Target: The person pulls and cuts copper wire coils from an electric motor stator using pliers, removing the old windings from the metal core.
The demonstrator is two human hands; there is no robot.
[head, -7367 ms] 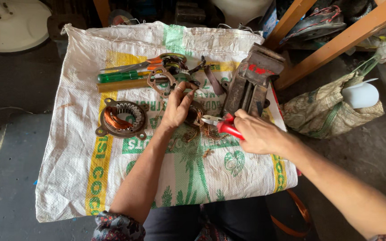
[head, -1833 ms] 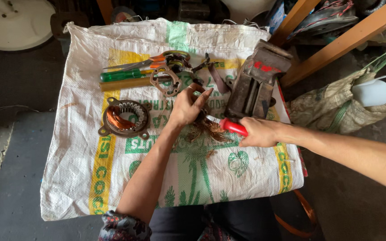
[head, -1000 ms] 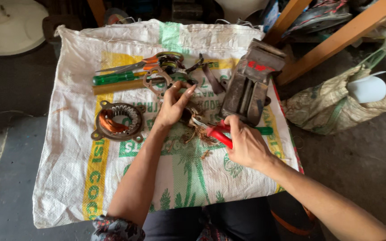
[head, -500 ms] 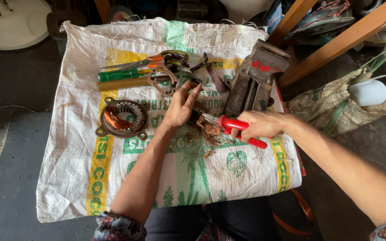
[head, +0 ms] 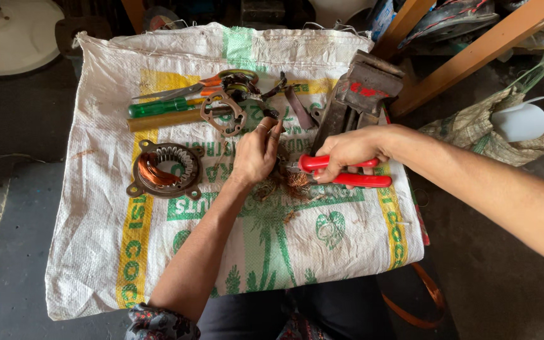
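- The right hand (head: pixel 347 150) is closed around the two red handles of a pair of pliers (head: pixel 341 171); the fingers curl over the upper handle, and the handles stand a little apart.
- The pliers' head points toward the left hand's fingers and is hidden among a tangle of copper wire (head: pixel 294 181).
- The left hand (head: pixel 256 154) lies palm down on the woven sack (head: pixel 158 264), fingers bent and pressed together on something small at their tips; what it is cannot be told.
- The copper wire sits between the two hands, just beside the left palm and just below the right fingers.
- Beyond the right knuckles stands a grey bench vise (head: pixel 357 94).
- Past the left fingertips lie a metal end plate (head: pixel 223 113), a green-handled screwdriver (head: pixel 158 107) and orange-handled scissors (head: pixel 187 89).
- Well apart from the left wrist, a motor stator (head: pixel 165 169) with copper windings rests on the sack.
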